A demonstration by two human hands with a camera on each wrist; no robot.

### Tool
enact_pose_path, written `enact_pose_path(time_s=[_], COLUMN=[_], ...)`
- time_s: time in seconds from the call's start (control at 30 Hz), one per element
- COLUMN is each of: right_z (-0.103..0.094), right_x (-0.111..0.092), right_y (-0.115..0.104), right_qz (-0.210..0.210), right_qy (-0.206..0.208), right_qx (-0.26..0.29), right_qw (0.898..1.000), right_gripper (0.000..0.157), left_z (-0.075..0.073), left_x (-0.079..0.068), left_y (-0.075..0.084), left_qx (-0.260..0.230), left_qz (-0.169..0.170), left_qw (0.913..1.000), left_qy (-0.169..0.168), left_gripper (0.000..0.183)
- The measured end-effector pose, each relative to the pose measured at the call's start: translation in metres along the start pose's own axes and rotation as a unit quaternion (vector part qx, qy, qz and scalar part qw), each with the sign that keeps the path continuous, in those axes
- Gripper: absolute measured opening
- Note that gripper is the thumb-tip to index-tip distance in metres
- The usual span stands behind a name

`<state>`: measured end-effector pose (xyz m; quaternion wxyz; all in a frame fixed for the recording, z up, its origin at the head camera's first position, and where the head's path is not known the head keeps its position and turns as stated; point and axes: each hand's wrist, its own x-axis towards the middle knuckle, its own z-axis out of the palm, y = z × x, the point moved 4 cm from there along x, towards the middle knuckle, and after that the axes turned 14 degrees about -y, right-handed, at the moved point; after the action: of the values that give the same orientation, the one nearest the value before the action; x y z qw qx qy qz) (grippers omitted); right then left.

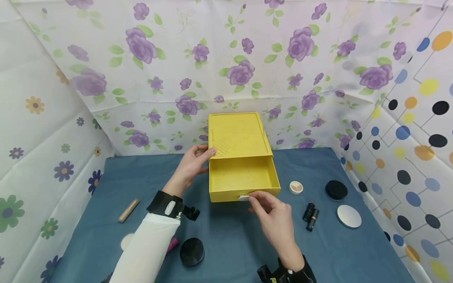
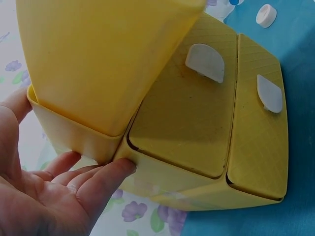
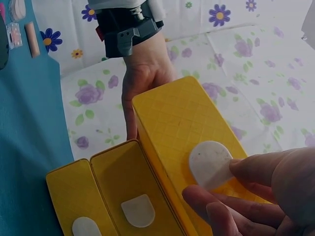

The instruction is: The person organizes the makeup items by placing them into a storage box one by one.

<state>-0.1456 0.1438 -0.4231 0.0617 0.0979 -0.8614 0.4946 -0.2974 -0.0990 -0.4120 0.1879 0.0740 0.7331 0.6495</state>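
A yellow drawer cabinet [image 1: 237,135] stands at the back of the blue cloth, its top drawer [image 1: 244,173] pulled out and bare inside. My left hand [image 1: 191,163] steadies the cabinet's left side, thumb on the top edge and extended fingers against the side wall. With thumb and fingers, my right hand [image 1: 274,220] pinches the white handle [image 3: 210,164] on the drawer's front. Below, two more drawers show in the left wrist view, the middle drawer [image 2: 187,108] and the bottom drawer [image 2: 258,132], both closed with white handles.
Right of the cabinet lie a small round palette [image 1: 295,187], two dark tubes [image 1: 311,216], a black round case [image 1: 336,190] and a white round disc [image 1: 348,216]. To the left are a gold tube [image 1: 128,210], a pink item [image 1: 172,244] and a black round container [image 1: 192,252]. Floral cloth [image 1: 240,74] hangs behind.
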Motion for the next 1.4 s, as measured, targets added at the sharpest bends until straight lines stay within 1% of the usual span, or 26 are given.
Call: enact_pose_path(time_s=[0.17,0.33,0.47,0.6,0.77,0.93,1.13,1.23,1.4], right_z=[0.000,-0.002,-0.006,-0.014,-0.027,-0.039,-0.046,-0.051,-0.067], right_x=[-0.001,-0.001,-0.001,-0.001,-0.002,-0.007,-0.010,-0.011,-0.011], right_y=[0.003,0.006,0.008,0.015,0.026,0.039,0.052,0.058,0.072], right_qz=[0.001,-0.005,-0.015,-0.016,0.010,0.042,0.056,0.068,0.077], right_qy=[-0.004,-0.018,-0.032,-0.034,-0.025,-0.018,-0.032,-0.040,-0.032], right_qx=[0.009,0.035,0.048,0.041,0.025,0.020,0.024,0.009,-0.027], right_qw=[1.000,0.999,0.998,0.998,0.999,0.999,0.998,0.997,0.996], right_gripper=[0.015,0.017,0.016,0.014,0.014,0.015,0.018,0.020,0.024], left_z=[0.001,0.001,0.000,0.000,0.001,0.005,0.008,0.008,0.006], left_x=[-0.001,-0.002,-0.002,-0.001,-0.001,-0.001,0.001,0.001,0.000], left_y=[0.000,0.001,0.000,-0.001,-0.004,-0.006,-0.010,-0.010,-0.009], left_qx=[0.000,-0.002,-0.006,-0.012,-0.021,-0.035,-0.042,-0.043,-0.043], left_qz=[0.001,-0.002,0.001,0.009,0.019,0.021,0.025,0.026,0.032], left_qw=[1.0000,1.0000,0.9999,0.9997,0.9990,0.9985,0.9979,0.9978,0.9973], left_qy=[0.000,0.000,0.009,0.020,0.033,0.037,0.042,0.044,0.050], left_gripper=[0.079,0.079,0.080,0.080,0.078,0.074,0.071,0.073,0.072])
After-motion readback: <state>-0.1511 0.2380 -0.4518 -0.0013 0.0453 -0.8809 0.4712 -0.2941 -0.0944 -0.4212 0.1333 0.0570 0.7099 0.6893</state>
